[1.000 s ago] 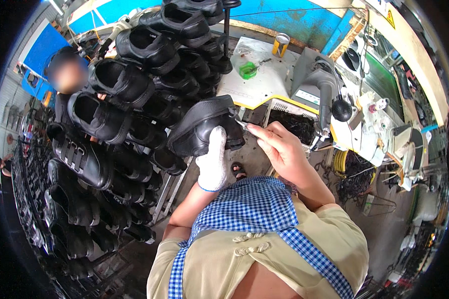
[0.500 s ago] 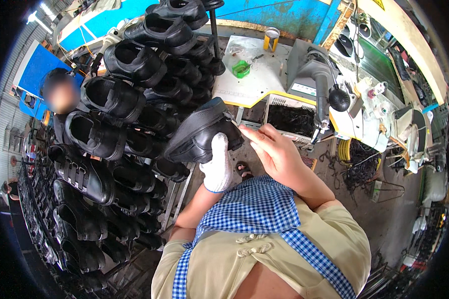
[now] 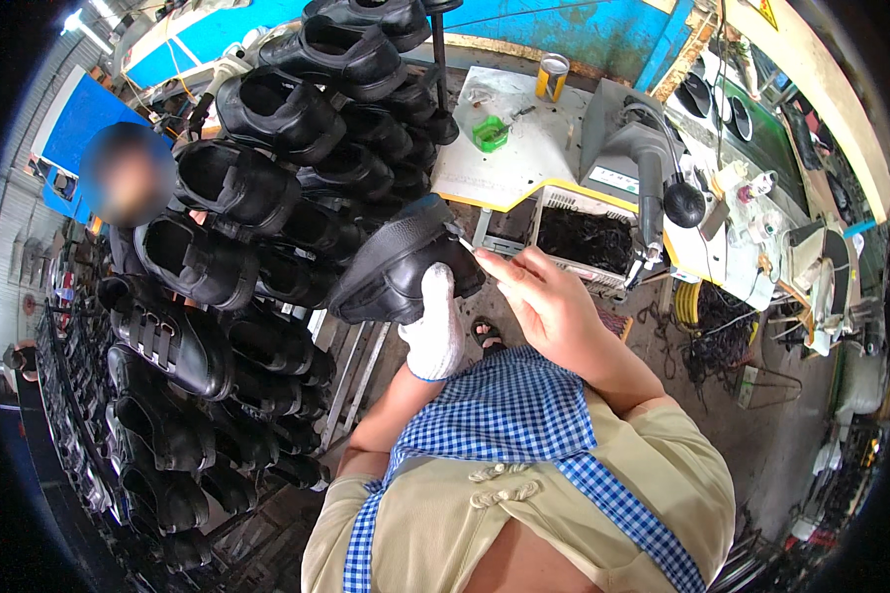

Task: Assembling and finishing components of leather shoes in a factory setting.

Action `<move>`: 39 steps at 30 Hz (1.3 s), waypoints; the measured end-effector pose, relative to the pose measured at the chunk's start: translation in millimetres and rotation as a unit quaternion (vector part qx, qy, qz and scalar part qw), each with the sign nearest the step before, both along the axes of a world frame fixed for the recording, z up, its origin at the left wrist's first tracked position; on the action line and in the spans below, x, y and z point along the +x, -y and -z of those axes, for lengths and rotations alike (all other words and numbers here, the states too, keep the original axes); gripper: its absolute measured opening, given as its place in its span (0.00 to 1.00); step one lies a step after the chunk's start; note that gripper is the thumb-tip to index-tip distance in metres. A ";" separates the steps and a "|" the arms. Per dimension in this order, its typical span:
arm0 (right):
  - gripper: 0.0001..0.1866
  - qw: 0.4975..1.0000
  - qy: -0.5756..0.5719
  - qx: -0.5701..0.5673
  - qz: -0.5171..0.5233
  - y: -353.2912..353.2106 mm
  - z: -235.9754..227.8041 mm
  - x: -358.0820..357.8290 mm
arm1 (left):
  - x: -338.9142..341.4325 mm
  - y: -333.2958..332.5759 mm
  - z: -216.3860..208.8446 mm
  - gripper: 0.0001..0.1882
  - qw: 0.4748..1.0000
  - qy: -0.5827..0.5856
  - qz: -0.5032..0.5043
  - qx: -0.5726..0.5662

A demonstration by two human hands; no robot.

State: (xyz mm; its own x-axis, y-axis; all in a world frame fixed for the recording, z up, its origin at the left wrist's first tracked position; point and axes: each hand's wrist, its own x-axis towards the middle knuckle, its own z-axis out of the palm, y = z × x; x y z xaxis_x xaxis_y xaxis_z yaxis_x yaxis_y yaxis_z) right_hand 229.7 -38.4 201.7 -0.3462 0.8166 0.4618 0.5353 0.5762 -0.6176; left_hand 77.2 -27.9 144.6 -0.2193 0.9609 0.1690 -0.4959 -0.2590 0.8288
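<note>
My left hand (image 3: 435, 331), in a white knit glove, grips a black shoe (image 3: 391, 265) in front of my body. The shoe is tilted, with its thick sole turned up and to the left; the gloved thumb presses on the black upper. My bare right hand (image 3: 549, 301) is at the shoe's right side, index finger stretched toward its edge and the other fingers bent in. Something thin and pale (image 3: 466, 243) shows between that fingertip and the shoe. It is too small to name, and my palm hides the rest.
A tall rack of black shoes (image 3: 232, 183) stands close on my left, with a person (image 3: 129, 178) beyond it. Ahead are a white table (image 3: 514, 168) with a green dish (image 3: 489, 133) and a yellow can (image 3: 552, 77), a grey machine (image 3: 638, 148), and a crate (image 3: 613, 282) of black scraps.
The rack, table and machine have shifted slightly to the right in the view. My hands and the shoe have kept nearly the same pose.
</note>
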 end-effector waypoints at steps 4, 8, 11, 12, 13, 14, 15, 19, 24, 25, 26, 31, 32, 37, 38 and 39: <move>0.28 1.000 -0.009 0.002 0.001 -1.7 0.1 -0.7 | 4.9 2.2 -3.6 0.20 1.000 0.003 -0.009 -0.010; 0.27 1.000 -0.007 0.008 0.015 -1.1 2.6 -1.5 | 5.7 2.8 -2.2 0.21 1.000 0.007 0.009 -0.024; 0.27 1.000 -0.021 -0.006 0.015 -0.4 2.0 -1.1 | 6.9 5.8 -10.3 0.21 0.997 0.013 0.063 -0.029; 0.27 1.000 -0.020 -0.007 0.017 -4.6 3.3 -1.5 | 6.8 6.1 -6.8 0.21 0.997 0.014 0.065 -0.031; 0.26 0.998 -0.039 0.013 0.038 -10.8 3.7 -1.9 | 5.9 9.1 -2.9 0.21 0.993 -0.094 0.066 -0.022; 0.26 0.996 -0.058 0.033 0.056 -19.6 5.0 -0.9 | 6.0 11.5 -0.3 0.20 0.977 -0.202 0.063 -0.011; 0.23 0.991 -0.121 0.046 0.037 -27.5 5.1 2.1 | 8.5 16.2 -0.7 0.20 0.977 -0.198 0.075 0.011; 0.19 0.934 -0.282 -0.220 0.000 -32.6 29.4 32.1 | -6.1 12.4 -5.5 0.19 0.981 -0.046 0.162 -0.092; 0.27 0.881 -0.352 -0.303 -0.087 -32.6 60.7 43.2 | -19.5 -3.0 -17.4 0.17 0.921 -0.218 0.321 -0.035; 0.32 0.856 -0.347 -0.365 -0.115 -34.9 72.8 47.5 | -17.6 -8.5 -27.5 0.18 0.909 -0.244 0.338 0.026; 0.37 0.827 -0.337 -0.426 -0.144 -37.6 86.8 52.8 | -20.2 -15.2 -25.1 0.18 0.862 -0.371 0.337 0.071; 0.48 0.644 -0.454 -0.594 -0.161 -18.3 162.0 41.8 | -6.2 -2.7 -40.1 0.28 0.635 -0.655 0.407 0.035; 0.47 0.619 -0.481 -0.588 -0.198 -21.3 181.2 45.5 | -5.3 -4.9 -57.0 0.28 0.578 -0.678 0.455 0.014; 0.44 0.536 -0.530 -0.591 -0.288 -25.1 185.1 42.8 | -57.9 3.2 -75.6 0.25 0.815 -0.505 0.201 0.200; 0.42 0.509 -0.521 -0.621 -0.290 -25.6 180.8 38.1 | -65.4 3.9 -75.3 0.29 0.847 -0.493 0.075 0.183; 0.42 0.507 -0.518 -0.623 -0.293 -25.9 185.4 36.8 | -63.2 -2.2 -68.6 0.32 0.882 -0.445 -0.029 0.152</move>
State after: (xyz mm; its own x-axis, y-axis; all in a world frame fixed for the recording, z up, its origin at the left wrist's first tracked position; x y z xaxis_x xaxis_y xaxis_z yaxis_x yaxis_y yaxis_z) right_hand 266.5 -12.6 16.3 -0.7964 0.5956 -0.1053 -0.4868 -0.7345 -0.4727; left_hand 14.0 -25.7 213.3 0.0827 0.8332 0.5468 0.3385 -0.5396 0.7709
